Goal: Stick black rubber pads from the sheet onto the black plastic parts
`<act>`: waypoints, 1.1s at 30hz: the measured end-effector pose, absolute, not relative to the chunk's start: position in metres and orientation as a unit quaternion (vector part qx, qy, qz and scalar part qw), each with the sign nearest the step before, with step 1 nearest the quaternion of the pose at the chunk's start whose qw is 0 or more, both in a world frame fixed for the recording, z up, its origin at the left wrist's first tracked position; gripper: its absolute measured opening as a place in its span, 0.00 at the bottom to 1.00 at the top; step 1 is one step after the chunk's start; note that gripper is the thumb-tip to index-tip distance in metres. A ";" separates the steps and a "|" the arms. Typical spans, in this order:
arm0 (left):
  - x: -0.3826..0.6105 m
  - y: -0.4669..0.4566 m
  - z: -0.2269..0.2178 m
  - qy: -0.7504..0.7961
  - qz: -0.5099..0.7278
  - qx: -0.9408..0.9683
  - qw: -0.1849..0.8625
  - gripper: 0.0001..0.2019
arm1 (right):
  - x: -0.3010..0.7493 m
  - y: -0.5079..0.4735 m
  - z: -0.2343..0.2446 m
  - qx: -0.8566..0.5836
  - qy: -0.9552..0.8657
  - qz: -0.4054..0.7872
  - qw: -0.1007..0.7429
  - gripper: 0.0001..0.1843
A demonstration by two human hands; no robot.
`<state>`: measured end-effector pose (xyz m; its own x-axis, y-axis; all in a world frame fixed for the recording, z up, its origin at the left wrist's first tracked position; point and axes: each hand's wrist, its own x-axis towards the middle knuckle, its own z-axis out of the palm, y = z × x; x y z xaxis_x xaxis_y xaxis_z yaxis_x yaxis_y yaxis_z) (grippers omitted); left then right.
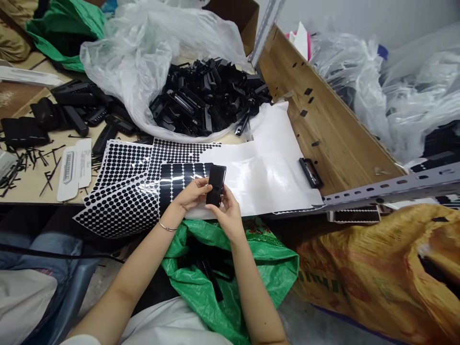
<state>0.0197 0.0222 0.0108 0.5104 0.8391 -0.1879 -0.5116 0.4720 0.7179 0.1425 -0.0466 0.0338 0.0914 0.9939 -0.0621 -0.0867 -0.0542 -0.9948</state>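
A small black rectangular plastic case (216, 184) is held upright between my two hands, above the table's front edge. My left hand (196, 192) pinches its left side, thumb on the face. On the other side, my right hand (227, 207) grips the lower right edge and bottom. Just behind lie sheets of black stickers: one with rectangular strips (179, 176) and several with round dots (125, 165). White backing paper (247, 177) spreads to the right. Beneath my forearms, a green woven bag (276, 268) hangs open with black parts inside.
A clear plastic bag (132, 62) spills a heap of black plastic parts (212, 96) at the back. A wooden board (323, 115) borders the right, with one black part (311, 172) beside it. A yellow sack (345, 258) stands lower right. Another person's leg (39, 249) shows at left.
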 end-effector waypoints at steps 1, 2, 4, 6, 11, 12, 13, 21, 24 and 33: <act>0.020 0.022 0.011 0.272 0.414 0.304 0.814 0.21 | 0.141 -0.047 0.033 -0.517 -0.430 0.512 0.535 0.38; 0.021 0.021 0.012 0.273 0.414 0.304 0.814 0.21 | 0.141 -0.048 0.033 -0.519 -0.420 0.512 0.541 0.37; 0.023 0.021 0.013 0.266 0.420 0.301 0.813 0.21 | 0.146 -0.051 0.036 -0.529 -0.403 0.502 0.553 0.36; 0.025 0.021 0.016 0.248 0.442 0.288 0.813 0.23 | 0.161 -0.059 0.045 -0.550 -0.409 0.475 0.552 0.33; 0.028 0.022 0.018 0.232 0.506 0.199 0.806 0.18 | 0.222 -0.104 0.076 -0.544 -0.607 0.520 0.256 0.31; 0.029 0.023 0.018 0.230 0.513 0.189 0.805 0.17 | 0.231 -0.110 0.081 -0.562 -0.625 0.496 0.219 0.33; 0.029 0.023 0.017 0.227 0.518 0.183 0.804 0.16 | 0.238 -0.113 0.087 -0.571 -0.636 0.482 0.192 0.35; 0.031 0.023 0.015 0.231 0.518 0.166 0.807 0.06 | 0.203 0.056 0.112 -0.554 -0.684 0.354 0.317 0.14; 0.032 0.024 0.015 0.225 0.527 0.148 0.806 0.07 | 0.171 0.153 0.103 -0.609 -0.659 0.228 0.377 0.18; 0.034 0.027 0.009 0.194 0.539 0.103 0.813 0.07 | 0.153 0.229 0.084 -0.679 -0.573 0.135 0.437 0.22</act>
